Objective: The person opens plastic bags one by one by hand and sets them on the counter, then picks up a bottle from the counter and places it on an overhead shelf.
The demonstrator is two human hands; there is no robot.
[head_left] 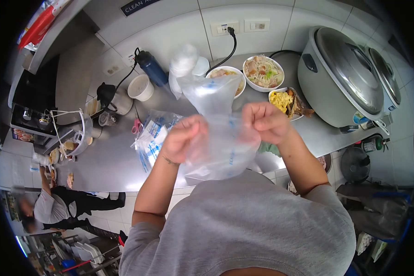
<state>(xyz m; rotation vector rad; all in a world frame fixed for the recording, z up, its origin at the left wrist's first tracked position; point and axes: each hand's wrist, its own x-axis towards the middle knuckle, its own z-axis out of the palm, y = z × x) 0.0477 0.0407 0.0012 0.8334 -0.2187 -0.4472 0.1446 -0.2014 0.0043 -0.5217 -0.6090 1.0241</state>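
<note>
Two hands [184, 137] [267, 122], though blurred, seem to grip a plastic bag [221, 142] above the shiny metal worktop [110, 168]; a white-tiled wall [170, 28] rises behind a large grey cooker [324, 89].

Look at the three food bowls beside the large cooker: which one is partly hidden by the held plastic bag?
The leftmost bowl, farthest from the cooker. The held bag overlaps its edge, but not the noodle bowl or the yellow-food bowl.
</note>
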